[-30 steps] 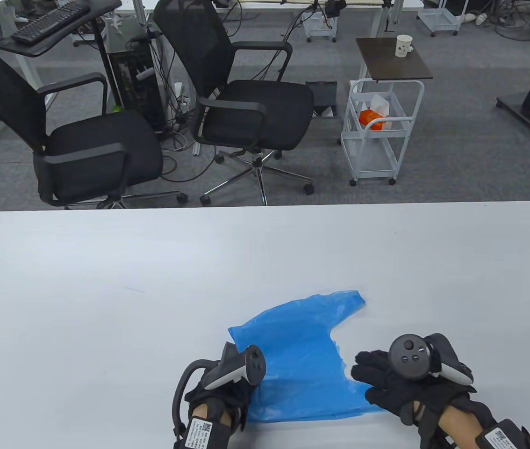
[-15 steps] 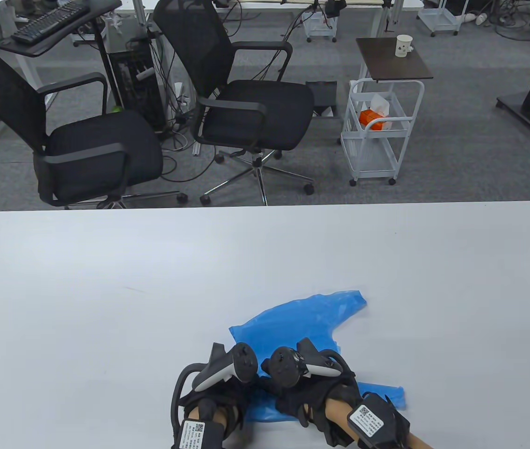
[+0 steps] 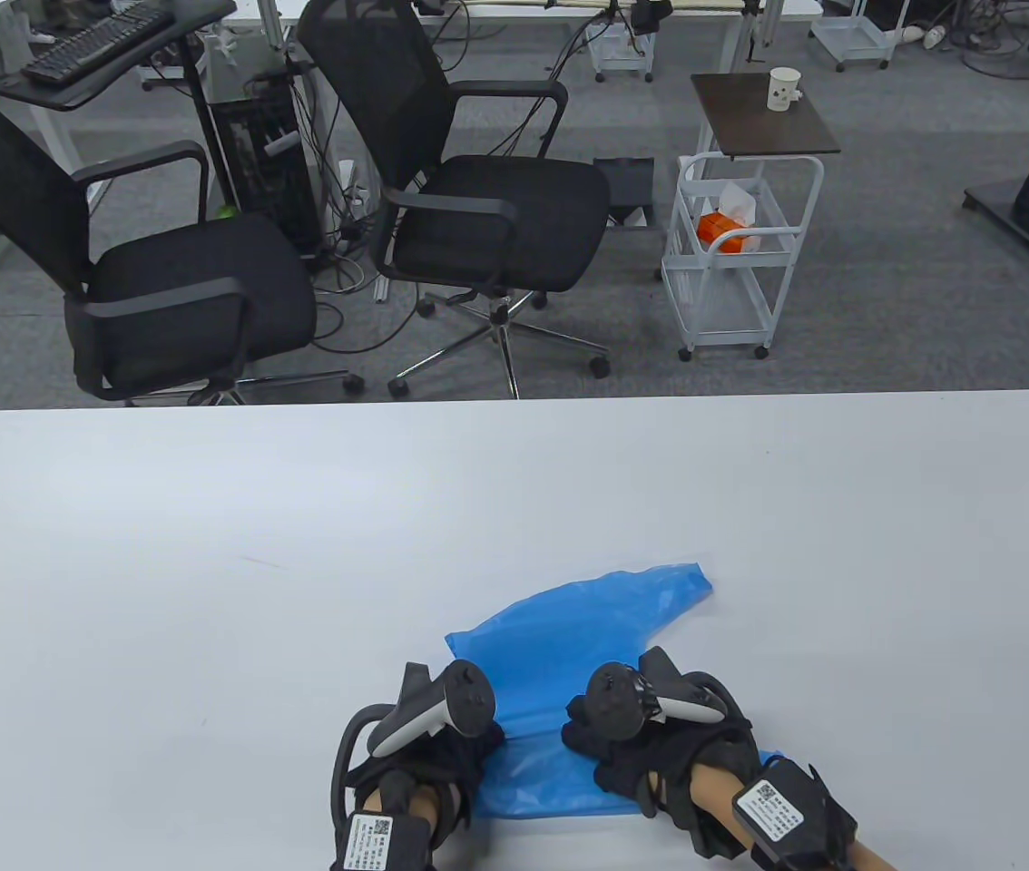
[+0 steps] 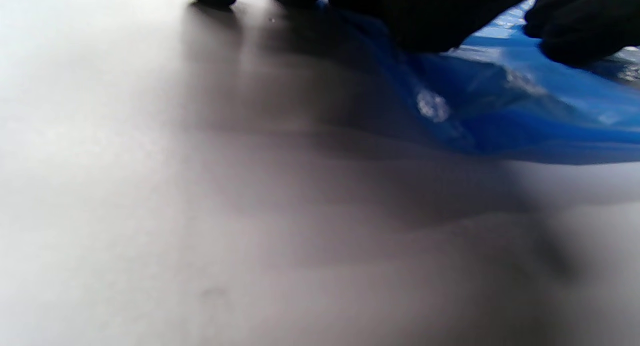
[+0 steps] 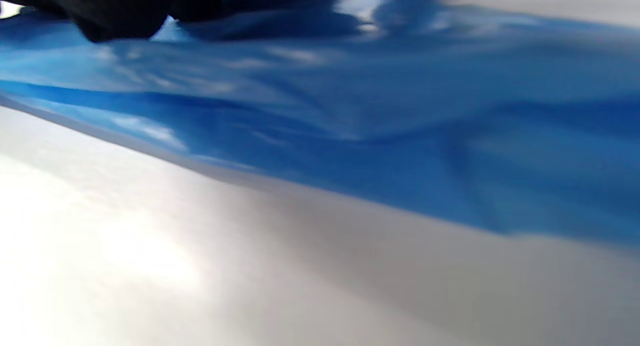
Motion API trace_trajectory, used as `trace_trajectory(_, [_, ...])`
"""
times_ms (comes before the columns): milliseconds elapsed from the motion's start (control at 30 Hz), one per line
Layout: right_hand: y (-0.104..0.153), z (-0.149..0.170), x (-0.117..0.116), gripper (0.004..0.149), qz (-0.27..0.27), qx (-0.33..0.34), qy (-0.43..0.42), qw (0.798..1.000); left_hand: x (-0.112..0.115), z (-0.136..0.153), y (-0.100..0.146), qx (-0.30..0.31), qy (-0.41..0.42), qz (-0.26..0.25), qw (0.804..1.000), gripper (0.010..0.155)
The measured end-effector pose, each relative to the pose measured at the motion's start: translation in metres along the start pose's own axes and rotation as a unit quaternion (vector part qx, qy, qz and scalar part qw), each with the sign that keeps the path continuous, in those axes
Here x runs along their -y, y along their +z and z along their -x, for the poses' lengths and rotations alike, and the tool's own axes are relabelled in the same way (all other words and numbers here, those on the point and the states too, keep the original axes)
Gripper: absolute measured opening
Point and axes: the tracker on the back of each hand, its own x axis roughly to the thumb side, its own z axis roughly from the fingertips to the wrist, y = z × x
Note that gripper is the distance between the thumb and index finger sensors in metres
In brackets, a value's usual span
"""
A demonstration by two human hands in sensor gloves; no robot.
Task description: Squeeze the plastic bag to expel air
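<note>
A blue plastic bag (image 3: 569,626) lies flat on the white table (image 3: 206,562), lower centre of the table view, w/ one corner reaching up and right toward the frame's middle. Both hands sit on its near part at the bottom of the frame.

The left hand (image 3: 428,762) rests palm down on the bag's lower-left edge, its tracker (image 3: 442,708) on top (so the fingers are hidden in that view). In the left wrist view, dark gloved fingers (image 4: 425,16) hang from the top edge and press onto the blue film (image 4: 525,121), which is bunched into a low ridge at upper right; a couple of fingertips at upper left touch bare table. Whether the fingers are spread or together, can't tell.

The right hand (image 3: 651,753) lies on the bag just right of the left hand, apart from it by a strip of blue, wrist angled toward the lower right corner. Its tracker (image 3: 628,703) covers the knuckles. The right wrist view shows a gloved fingertip (image 5: 115,16) at upper left resting on rippled plastic (image 5: 350,121) filling the upper half of the frame; the rest is blurred, so finger layout can't be told.

Beyond the table, upper part of the frame: two black office chairs (image 3: 478,200) and a white cart (image 3: 732,263).
</note>
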Motion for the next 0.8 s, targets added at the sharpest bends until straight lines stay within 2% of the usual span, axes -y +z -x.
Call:
trace_trajectory(300, [0.032, 0.057, -0.009, 0.061, 0.016, -0.037, -0.047, 0.998, 0.0, 0.0, 0.0, -0.004, 0.004, -0.005, 1.0, 0.054])
trace_trajectory(567, [0.034, 0.057, -0.015, 0.064, 0.023, -0.039, -0.048, 0.998, 0.001, -0.002, 0.001, -0.014, 0.004, -0.009, 1.0, 0.054])
trace_trajectory(667, [0.034, 0.057, -0.015, 0.064, 0.025, -0.039, -0.057, 0.997, -0.002, -0.007, 0.003, -0.01, -0.041, -0.009, 0.999, 0.057])
trace_trajectory(800, [0.034, 0.057, -0.017, 0.066, 0.019, -0.039, -0.053, 0.998, -0.017, -0.009, 0.013, -0.018, -0.043, -0.045, 0.998, 0.06])
